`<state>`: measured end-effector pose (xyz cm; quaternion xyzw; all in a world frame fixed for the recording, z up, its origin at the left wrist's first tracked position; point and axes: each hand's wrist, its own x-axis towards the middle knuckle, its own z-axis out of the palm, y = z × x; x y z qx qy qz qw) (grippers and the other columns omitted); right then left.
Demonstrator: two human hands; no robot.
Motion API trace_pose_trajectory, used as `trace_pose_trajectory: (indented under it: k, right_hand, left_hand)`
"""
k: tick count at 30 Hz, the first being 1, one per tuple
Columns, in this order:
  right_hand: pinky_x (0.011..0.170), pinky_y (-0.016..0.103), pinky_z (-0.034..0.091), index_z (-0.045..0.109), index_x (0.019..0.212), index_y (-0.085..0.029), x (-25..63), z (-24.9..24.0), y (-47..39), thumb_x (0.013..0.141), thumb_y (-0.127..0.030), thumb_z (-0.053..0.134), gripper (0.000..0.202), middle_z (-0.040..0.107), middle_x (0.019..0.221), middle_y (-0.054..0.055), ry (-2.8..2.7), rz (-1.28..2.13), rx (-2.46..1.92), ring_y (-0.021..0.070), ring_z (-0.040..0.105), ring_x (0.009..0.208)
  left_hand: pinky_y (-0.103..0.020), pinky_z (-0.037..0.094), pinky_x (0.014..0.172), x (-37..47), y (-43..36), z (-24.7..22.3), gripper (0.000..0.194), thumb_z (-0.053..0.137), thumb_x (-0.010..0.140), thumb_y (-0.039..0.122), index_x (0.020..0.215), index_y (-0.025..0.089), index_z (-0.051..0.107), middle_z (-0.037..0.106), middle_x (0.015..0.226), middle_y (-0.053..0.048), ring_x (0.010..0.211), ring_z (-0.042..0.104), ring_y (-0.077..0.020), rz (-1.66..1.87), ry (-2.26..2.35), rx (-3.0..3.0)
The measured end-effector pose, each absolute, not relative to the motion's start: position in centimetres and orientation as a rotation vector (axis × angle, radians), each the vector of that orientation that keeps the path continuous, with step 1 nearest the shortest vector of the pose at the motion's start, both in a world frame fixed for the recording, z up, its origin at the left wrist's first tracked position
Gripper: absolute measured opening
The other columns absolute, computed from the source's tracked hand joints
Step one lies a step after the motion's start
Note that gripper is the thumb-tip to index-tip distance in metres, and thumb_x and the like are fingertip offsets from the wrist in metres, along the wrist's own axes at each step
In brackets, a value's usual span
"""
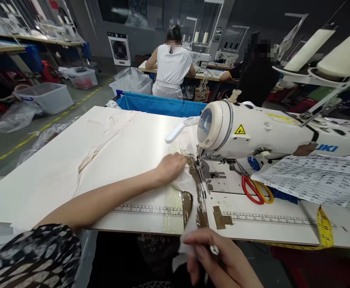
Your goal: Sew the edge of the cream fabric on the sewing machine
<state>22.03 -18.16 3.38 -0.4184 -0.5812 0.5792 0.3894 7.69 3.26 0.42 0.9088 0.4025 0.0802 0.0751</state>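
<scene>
A sewing machine (238,128) stands on the white table. My left hand (171,167) is closed on a piece of thin white fabric (188,182) just left of the needle area and presser foot (198,162). The fabric runs down toward me over brown tape on the tabletop and hangs past the front edge. There, my right hand (220,256) has its fingers curled with the fabric's lower end at the fingertips. A small shiny piece (214,250) shows at that hand; whether it is a ring or a tool I cannot tell.
Red-and-yellow-handled scissors (254,190), a printed sheet (316,176) and a yellow tape measure (324,228) lie to the right. More pale fabric (93,156) lies left. Thread cones (310,50) stand above. Beyond a blue cloth bin (163,105), people sit at other machines.
</scene>
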Motion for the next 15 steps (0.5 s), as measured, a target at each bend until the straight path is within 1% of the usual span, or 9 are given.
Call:
trace_pose_trajectory:
  k: [1, 4, 5, 7, 9, 11, 13, 14, 15]
  right_hand:
    - [0.063, 0.022, 0.053, 0.064, 0.112, -0.022, 21.1, 3.9, -16.8, 0.107, -0.04, 0.047, 0.025, 0.067, 0.079, 0.003, -1.532, 1.451, -0.87, 0.0133, 0.066, 0.065]
    - [0.081, 0.027, 0.055, 0.063, 0.11, -0.017, 17.8, 4.7, -12.8, 0.103, -0.021, 0.046, 0.019, 0.072, 0.094, 0.007, -1.59, 1.419, -0.715, 0.0171, 0.07, 0.091]
    - [0.087, 0.03, 0.054, 0.064, 0.111, -0.016, 16.9, 4.8, -11.5, 0.101, -0.018, 0.047, 0.02, 0.072, 0.103, 0.009, -1.679, 1.354, -0.707, 0.0182, 0.068, 0.098]
    - [0.083, 0.03, 0.054, 0.064, 0.116, -0.016, 15.6, 4.5, -9.6, 0.095, -0.011, 0.048, 0.027, 0.068, 0.115, 0.009, -1.804, 1.193, -0.73, 0.0171, 0.067, 0.094]
    - [0.089, 0.029, 0.051, 0.062, 0.12, -0.015, 15.8, 3.9, -8.9, 0.089, -0.004, 0.048, 0.035, 0.065, 0.124, 0.009, -1.959, 0.991, -0.843, 0.0168, 0.064, 0.104]
    - [0.085, 0.027, 0.052, 0.061, 0.12, -0.016, 17.6, 2.9, -9.2, 0.09, -0.006, 0.049, 0.034, 0.071, 0.109, 0.004, -2.039, 0.869, -1.033, 0.016, 0.066, 0.098]
    - [0.062, 0.025, 0.053, 0.059, 0.122, -0.017, 20.7, 1.6, -10.2, 0.1, -0.016, 0.041, 0.029, 0.069, 0.071, -0.002, -1.993, 0.812, -1.256, 0.0162, 0.066, 0.064]
    - [0.054, 0.027, 0.051, 0.06, 0.121, -0.016, 22.6, 0.9, -10.7, 0.103, -0.024, 0.038, 0.029, 0.066, 0.067, -0.001, -1.942, 0.736, -1.411, 0.0181, 0.063, 0.057]
    - [0.052, 0.029, 0.05, 0.058, 0.123, -0.015, 24.5, 0.3, -11.1, 0.105, -0.029, 0.033, 0.034, 0.068, 0.072, 0.002, -1.881, 0.647, -1.564, 0.0194, 0.062, 0.055]
  left_hand:
    - [-0.03, 0.051, 0.072, 6.6, 3.8, 1.2, 0.008, 0.055, 0.089, 0.011, 0.09, 0.014, 0.062, 0.067, 0.092, -0.009, 0.085, 0.063, -0.0223, 0.243, 1.29, 2.683]
    - [-0.026, 0.046, 0.065, 2.3, 6.5, 4.3, 0.011, 0.052, 0.088, 0.013, 0.084, 0.016, 0.061, 0.067, 0.078, -0.005, 0.074, 0.063, -0.0191, 0.297, 1.569, 2.525]
    - [-0.024, 0.045, 0.064, 0.7, 7.7, 5.6, 0.011, 0.051, 0.087, 0.013, 0.083, 0.015, 0.061, 0.067, 0.074, -0.003, 0.071, 0.063, -0.0172, 0.32, 1.652, 2.47]
    - [-0.022, 0.043, 0.063, -2.7, 10.2, 8.3, 0.016, 0.046, 0.087, 0.012, 0.086, 0.013, 0.061, 0.061, 0.058, 0.002, 0.059, 0.059, -0.013, 0.385, 1.827, 2.343]
    - [-0.022, 0.043, 0.065, -5.8, 12.7, 10.6, 0.019, 0.044, 0.084, 0.012, 0.079, 0.011, 0.062, 0.057, 0.051, 0.004, 0.057, 0.058, -0.0111, 0.496, 1.985, 2.233]
    - [-0.024, 0.042, 0.067, -8.4, 14.8, 11.9, 0.026, 0.043, 0.085, 0.021, 0.073, 0.01, 0.063, 0.053, 0.048, 0.002, 0.066, 0.058, -0.0133, 0.664, 2.118, 2.163]
    - [-0.028, 0.038, 0.069, -10.5, 16.7, 11.8, 0.038, 0.038, 0.087, 0.035, 0.068, 0.011, 0.061, 0.048, 0.045, 0.001, 0.076, 0.058, -0.0159, 0.85, 2.21, 2.121]
    - [-0.03, 0.035, 0.07, -11.3, 17.5, 11.2, 0.045, 0.034, 0.087, 0.042, 0.065, 0.011, 0.058, 0.045, 0.043, 0.0, 0.08, 0.059, -0.0171, 0.925, 2.238, 2.109]
    - [-0.034, 0.033, 0.071, -11.8, 18.2, 10.3, 0.052, 0.028, 0.086, 0.048, 0.061, 0.011, 0.055, 0.042, 0.041, -0.001, 0.084, 0.059, -0.0185, 0.98, 2.247, 2.107]
